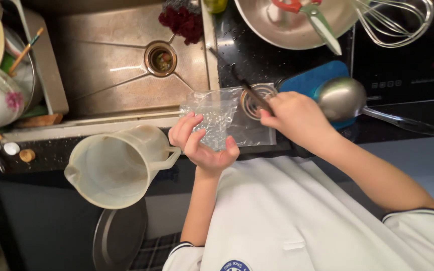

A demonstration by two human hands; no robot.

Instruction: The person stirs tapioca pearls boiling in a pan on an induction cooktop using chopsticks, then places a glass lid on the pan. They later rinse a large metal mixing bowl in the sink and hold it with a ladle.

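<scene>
My left hand holds a crumpled clear plastic bag open above the counter's front edge. My right hand grips a long thin dark stick, perhaps a chopstick, which slants up toward the sink. A round metal sink strainer lies just under the stick's lower end, partly covered by the bag and my right hand. A translucent plastic jug with a handle stands left of my left hand, almost touching it.
A steel sink with a drain lies at the back left. A metal ladle rests on a blue pad. Behind it are a steel bowl with scissors, a whisk and a dark cooktop. Dishes stack at far left.
</scene>
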